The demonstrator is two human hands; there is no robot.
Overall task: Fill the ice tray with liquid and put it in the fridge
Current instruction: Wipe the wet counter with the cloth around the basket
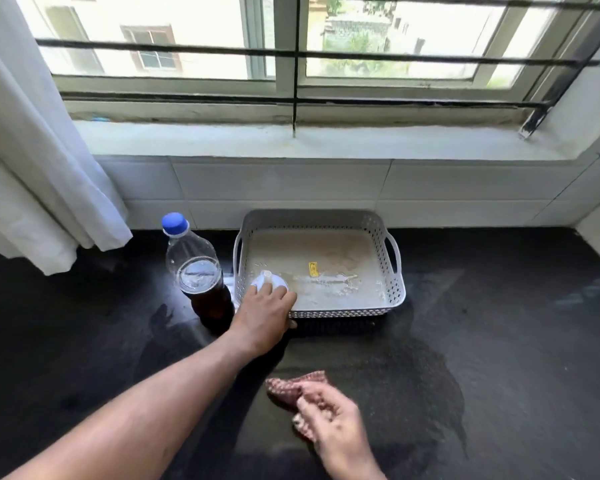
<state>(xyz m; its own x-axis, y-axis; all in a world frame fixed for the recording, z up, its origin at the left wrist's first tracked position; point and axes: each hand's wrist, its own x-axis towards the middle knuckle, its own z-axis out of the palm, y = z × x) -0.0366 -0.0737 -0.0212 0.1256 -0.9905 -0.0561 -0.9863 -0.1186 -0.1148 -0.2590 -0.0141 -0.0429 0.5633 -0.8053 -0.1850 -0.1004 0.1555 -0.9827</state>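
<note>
Black and glossy, the desk (pixel 516 358) is seen from above. A white perforated basket (pixel 397 292) is set at its back edge, close to the tiled wall. Just left of the basket the bottle (pixel 194 268) is stood upright, blue cap (pixel 175 223) on, with dark liquid (pixel 210 303) filling only its lower part.

The left hand (pixel 264 310) is stretched across to the basket's near left corner, and a white funnel (pixel 269 282) is gripped there, fingers curled over its wide bowl, spout pointing up. Whether the funnel is resting on the basket floor or held just above it cannot be told. That floor is seen to be wet and streaked, and a small yellow sticker (pixel 313 269) is stuck near its middle.

Nearer the front edge, the right hand (pixel 329 414) is laid on the desk, with a reddish patterned cloth (pixel 291 386) pinched between thumb and curled fingers and pressed to the surface. A broad wet patch (pixel 413 375) is spread around the cloth and up towards the basket.

A white curtain (pixel 32 168) is hung over the back left corner, and a barred window (pixel 361 46) is set above the back edge.
</note>
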